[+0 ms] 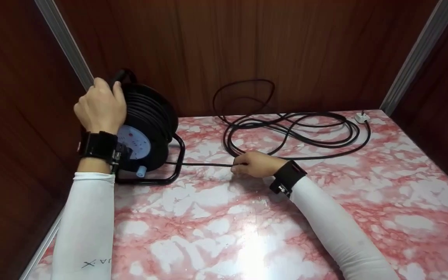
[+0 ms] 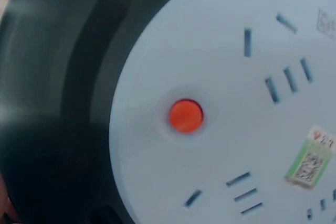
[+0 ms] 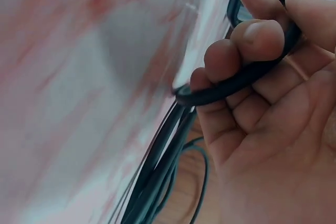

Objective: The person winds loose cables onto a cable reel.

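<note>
A black cable reel [image 1: 152, 112] stands upright on its tubular frame at the table's left, black cable wound on its drum. Its pale blue socket panel [image 2: 220, 145] with a red button fills much of the left wrist view. My left hand [image 1: 101, 107] grips the reel at the top by its handle; the fingertips are hidden behind it. Low over the table, my right hand [image 1: 257, 163] holds the black cable [image 3: 231, 88], fingers curled round it in the right wrist view. From this hand the cable runs straight left to the reel.
Loose cable coils [image 1: 294, 134] lie on the red-and-white table [image 1: 208, 233] at the back right, one loop rising against the wooden wall [image 1: 193, 50]. A white plug [image 1: 362, 117] sits at the far right corner. A blue knob [image 1: 141, 171] projects from the reel.
</note>
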Available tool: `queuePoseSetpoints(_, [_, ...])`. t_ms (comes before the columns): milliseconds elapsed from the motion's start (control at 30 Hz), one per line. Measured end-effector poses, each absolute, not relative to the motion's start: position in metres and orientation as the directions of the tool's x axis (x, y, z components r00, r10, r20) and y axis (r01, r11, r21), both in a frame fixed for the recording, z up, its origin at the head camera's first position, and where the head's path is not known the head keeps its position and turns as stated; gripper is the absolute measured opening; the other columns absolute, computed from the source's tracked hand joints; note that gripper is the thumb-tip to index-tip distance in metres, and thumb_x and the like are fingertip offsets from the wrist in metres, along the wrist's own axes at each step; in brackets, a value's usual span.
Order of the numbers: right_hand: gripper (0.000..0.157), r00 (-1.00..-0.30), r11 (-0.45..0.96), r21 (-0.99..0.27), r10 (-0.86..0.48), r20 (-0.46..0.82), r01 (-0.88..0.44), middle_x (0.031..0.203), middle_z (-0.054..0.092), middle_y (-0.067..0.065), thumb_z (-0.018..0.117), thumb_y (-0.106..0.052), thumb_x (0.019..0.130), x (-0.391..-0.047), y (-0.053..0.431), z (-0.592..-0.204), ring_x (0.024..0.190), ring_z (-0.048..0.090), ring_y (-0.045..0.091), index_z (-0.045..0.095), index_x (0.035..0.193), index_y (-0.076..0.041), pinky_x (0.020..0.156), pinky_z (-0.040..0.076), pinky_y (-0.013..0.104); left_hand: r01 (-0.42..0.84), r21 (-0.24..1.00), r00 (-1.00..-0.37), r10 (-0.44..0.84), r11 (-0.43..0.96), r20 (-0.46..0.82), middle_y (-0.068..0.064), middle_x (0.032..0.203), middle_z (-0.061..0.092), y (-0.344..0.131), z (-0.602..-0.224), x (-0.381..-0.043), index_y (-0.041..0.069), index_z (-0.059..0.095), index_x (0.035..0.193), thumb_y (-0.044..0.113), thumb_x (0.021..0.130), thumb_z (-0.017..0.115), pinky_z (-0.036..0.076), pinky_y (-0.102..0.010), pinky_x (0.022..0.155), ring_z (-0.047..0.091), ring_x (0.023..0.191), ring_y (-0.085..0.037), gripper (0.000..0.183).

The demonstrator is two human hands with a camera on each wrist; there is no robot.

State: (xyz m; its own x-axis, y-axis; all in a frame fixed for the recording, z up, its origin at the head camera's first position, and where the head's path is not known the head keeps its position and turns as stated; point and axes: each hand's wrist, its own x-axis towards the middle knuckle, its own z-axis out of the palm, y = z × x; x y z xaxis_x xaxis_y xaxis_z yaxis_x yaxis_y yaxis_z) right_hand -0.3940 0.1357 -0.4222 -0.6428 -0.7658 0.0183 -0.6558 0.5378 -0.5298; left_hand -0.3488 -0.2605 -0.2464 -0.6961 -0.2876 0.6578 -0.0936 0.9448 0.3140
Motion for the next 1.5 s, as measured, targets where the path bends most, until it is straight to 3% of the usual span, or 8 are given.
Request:
queuePoseSetpoints(133, [0.023,-0.649,0.522,-0.538,-0.758,0.062,-0.662,0.098,0.074,0.002,0.062,-0.034,0.108,-0.396,0.147,-0.426,0.088,0.065,0.013,0.077,0.112,-0.017,0.084,0.05,0.038,-0.104,0.31,-0.701,-0.291,0.945,0.651,-0.033,0.101,0.067,-0.25,-0.249,-0.345,-0.008,0.059,0.117,0.048,0.113,0.032,0.05,-0.067,0.074,0.066,0.087,-0.056,0.062])
queuePoseSetpoints(767, [0.025,-0.661,0.523,-0.593,-0.75,0.02,-0.612,0.106,0.078,-0.002,0.063,-0.04,0.107,-0.396,0.205,-0.421,0.092,0.067,0.013,0.082,0.108,-0.024,0.082,0.051,0.036,-0.089,0.296,-0.684,-0.274,0.951,0.676,-0.028,0.097,0.067,-0.191,-0.255,-0.332,-0.007,0.058,0.112,0.04,0.114,0.035,0.053,-0.065,0.071,0.069,0.086,-0.053,0.053])
queuePoseSetpoints(900, [0.022,-0.677,0.53,-0.621,-0.736,0.002,-0.578,0.103,0.077,0.0,0.066,-0.038,0.105,-0.396,0.214,-0.417,0.087,0.065,0.013,0.083,0.106,-0.024,0.078,0.051,0.035,-0.076,0.283,-0.671,-0.259,0.956,0.695,-0.027,0.094,0.067,-0.185,-0.257,-0.331,-0.007,0.059,0.111,0.038,0.114,0.035,0.054,-0.063,0.068,0.07,0.081,-0.052,0.052])
queuePoseSetpoints(1067, [0.024,-0.68,0.542,-0.609,-0.733,-0.006,-0.579,0.082,0.069,-0.005,0.069,-0.043,0.102,-0.394,0.214,-0.416,0.068,0.053,0.008,0.082,0.099,-0.023,0.064,0.043,0.029,-0.069,0.288,-0.668,-0.259,0.955,0.698,-0.026,0.094,0.067,-0.184,-0.259,-0.33,-0.007,0.058,0.113,0.04,0.114,0.034,0.054,-0.062,0.067,0.07,0.079,-0.051,0.052])
queuePoseSetpoints(1200, [0.034,-0.673,0.551,-0.579,-0.74,-0.006,-0.601,0.071,0.06,-0.01,0.069,-0.05,0.101,-0.393,0.21,-0.416,0.06,0.046,0.006,0.081,0.095,-0.019,0.058,0.039,0.029,-0.024,0.308,-0.638,-0.252,0.951,0.728,-0.026,0.097,0.067,-0.186,-0.263,-0.329,-0.008,0.058,0.116,0.041,0.113,0.036,0.054,-0.064,0.067,0.069,0.082,-0.052,0.053])
queuePoseSetpoints(1300, [0.034,-0.681,0.558,-0.577,-0.732,-0.005,-0.596,0.074,0.066,-0.008,0.066,-0.052,0.102,-0.393,0.21,-0.417,0.061,0.048,0.006,0.082,0.095,-0.023,0.06,0.04,0.03,0.039,0.346,-0.603,-0.254,0.937,0.756,-0.028,0.111,0.067,-0.186,-0.271,-0.323,-0.009,0.056,0.133,0.044,0.112,0.04,0.054,-0.065,0.072,0.069,0.092,-0.05,0.059])
queuePoseSetpoints(1400, [0.032,-0.689,0.563,-0.579,-0.724,-0.001,-0.59,0.08,0.072,-0.001,0.065,-0.052,0.103,-0.395,0.21,-0.419,0.065,0.052,0.009,0.083,0.098,-0.026,0.063,0.044,0.032,0.098,0.394,-0.56,-0.277,0.914,0.781,-0.026,0.125,0.059,-0.186,-0.286,-0.311,-0.004,0.044,0.152,0.049,0.109,0.045,0.054,-0.063,0.069,0.066,0.089,-0.046,0.069])
queuePoseSetpoints(1500, [0.031,-0.689,0.551,-0.59,-0.725,0.012,-0.59,0.091,0.076,0.004,0.064,-0.049,0.104,-0.394,0.207,-0.418,0.076,0.06,0.013,0.083,0.103,-0.025,0.073,0.048,0.035,0.163,0.391,-0.479,-0.274,0.906,0.834,-0.024,0.122,0.05,-0.186,-0.307,-0.299,-0.003,0.045,0.149,0.05,0.106,0.05,0.052,-0.057,0.058,0.059,0.076,-0.039,0.069])
